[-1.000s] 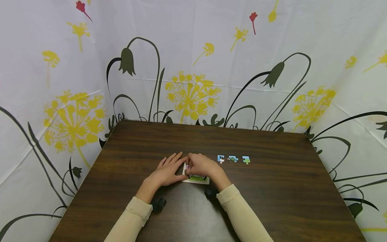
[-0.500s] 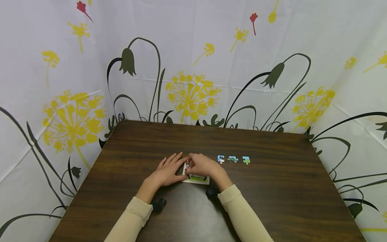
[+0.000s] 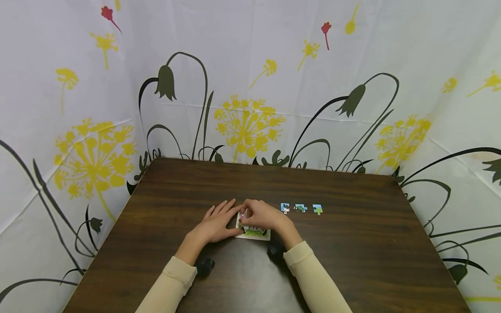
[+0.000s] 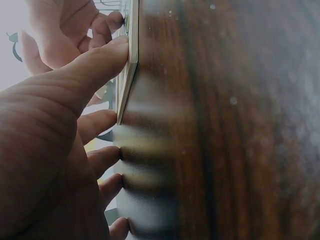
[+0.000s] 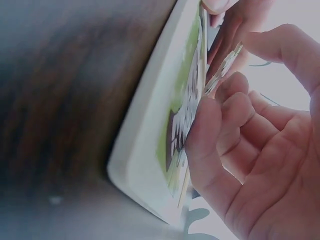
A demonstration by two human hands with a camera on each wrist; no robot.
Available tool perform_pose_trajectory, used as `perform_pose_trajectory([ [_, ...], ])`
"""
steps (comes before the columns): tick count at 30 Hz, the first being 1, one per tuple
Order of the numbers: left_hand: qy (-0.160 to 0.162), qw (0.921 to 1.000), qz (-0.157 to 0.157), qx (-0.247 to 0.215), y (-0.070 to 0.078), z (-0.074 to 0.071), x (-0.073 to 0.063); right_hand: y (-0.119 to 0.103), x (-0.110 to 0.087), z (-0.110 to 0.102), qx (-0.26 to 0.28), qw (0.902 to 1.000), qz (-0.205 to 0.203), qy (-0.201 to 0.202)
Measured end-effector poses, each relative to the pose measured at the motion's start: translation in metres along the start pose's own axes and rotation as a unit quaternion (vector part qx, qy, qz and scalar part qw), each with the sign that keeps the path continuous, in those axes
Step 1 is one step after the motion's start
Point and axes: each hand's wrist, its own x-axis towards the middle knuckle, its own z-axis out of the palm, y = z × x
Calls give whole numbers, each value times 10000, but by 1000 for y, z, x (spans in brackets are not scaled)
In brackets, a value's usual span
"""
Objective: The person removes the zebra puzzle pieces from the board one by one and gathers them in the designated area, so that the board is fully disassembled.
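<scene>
A small light-rimmed puzzle board with a green, white and black picture lies flat on the table in front of the person. The left hand rests at its left side with fingers spread on the tabletop; its thumb presses on the board's edge. Over the board, the right hand pinches a thin puzzle piece between thumb and fingers, tilted above the picture. Most of the board's upper part is hidden behind the right hand in the head view.
To the right of the board lie three loose puzzle pieces in a row: a left one, a middle one and a right one. The dark wooden table ends at a flower-printed curtain.
The head view has tilted up slightly. Both hands stay almost in place at the board, the right one still pinching the puzzle piece.
</scene>
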Motion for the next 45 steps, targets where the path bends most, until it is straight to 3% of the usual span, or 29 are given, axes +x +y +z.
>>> perform_pose_trajectory([
  [5, 52, 9999, 105, -94, -1, 2, -3, 0, -6, 0, 38, 9999, -108, 113],
  [13, 77, 9999, 80, -125, -8, 8, 4, -15, -31, -20, -261, 9983, -207, 473],
  [22, 33, 10000, 14, 33, 1, -3, 1, -19, -53, -31, -499, 9966, -49, 652],
  [39, 70, 9999, -4, 84, 0, -1, -1, 19, -86, -34, -558, 9946, 441, 754],
  [45, 33, 10000, 31, 0, 0, -1, -1, 37, -89, -36, -814, 9905, 857, 708],
])
